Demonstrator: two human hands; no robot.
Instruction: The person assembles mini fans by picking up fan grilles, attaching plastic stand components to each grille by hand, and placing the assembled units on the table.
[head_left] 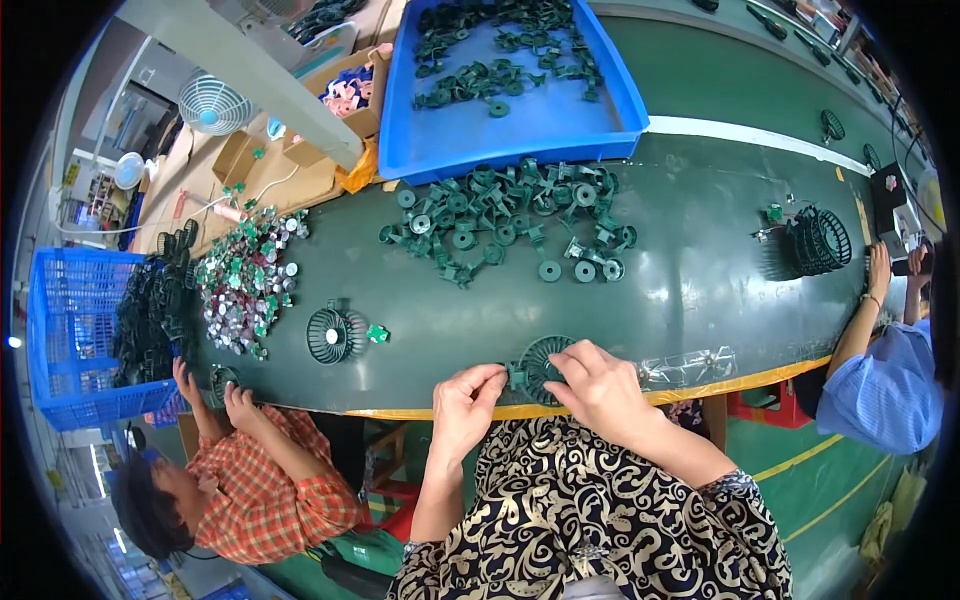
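Near the front edge of the green table I have a round dark green fan housing (541,364) with ribbed sides. My left hand (466,408) is closed, thumb and forefinger pinching the short stem at the housing's left. My right hand (607,393) lies over its right side, with the fingers curled onto the rim and centre. My fingers hide part of the housing. To the left lies another fan housing (333,335) with a silvery motor at its centre, beside a small green circuit board (377,333). A heap of small dark green plastic parts (480,215) sits farther back.
A blue tray (510,152) of green parts stands behind the heap. Motors with boards (245,275) are piled at left, by a blue crate (85,300). Stacked fan guards (820,240) stand right. One co-worker (270,470) sits left, another (880,380) right. Clear plastic (690,368) lies near my right hand.
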